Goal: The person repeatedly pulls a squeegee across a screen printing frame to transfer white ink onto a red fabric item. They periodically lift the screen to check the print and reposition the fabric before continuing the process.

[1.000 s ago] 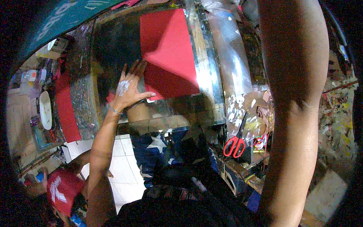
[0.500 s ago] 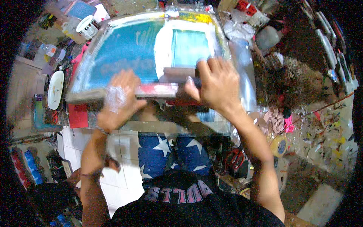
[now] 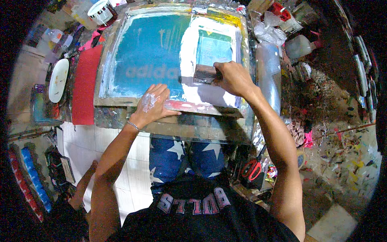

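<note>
A framed printing screen (image 3: 147, 48) lies on the worktable, its mesh teal, with white ink smeared around a lighter rectangle on the right. My right hand (image 3: 234, 78) grips a dark squeegee (image 3: 205, 73) over the white ink just below that rectangle. My left hand (image 3: 153, 105), with white smudges on its back, holds the screen's near edge, thumb stretched along it. A red sheet (image 3: 84, 84) lies left of the screen.
An oval white dish (image 3: 58, 80) and a bucket (image 3: 100, 14) are at the left. A clear plastic roll (image 3: 268, 80) and plastic bags (image 3: 269, 32) are at the right. Red-handled scissors (image 3: 252, 169) lie lower right. Another person's arm (image 3: 82, 185) shows lower left.
The screen has come down over the red sheet seen on the table earlier. My right arm has lowered with the squeegee. Since half a second ago, my left hand has shifted rightward.
</note>
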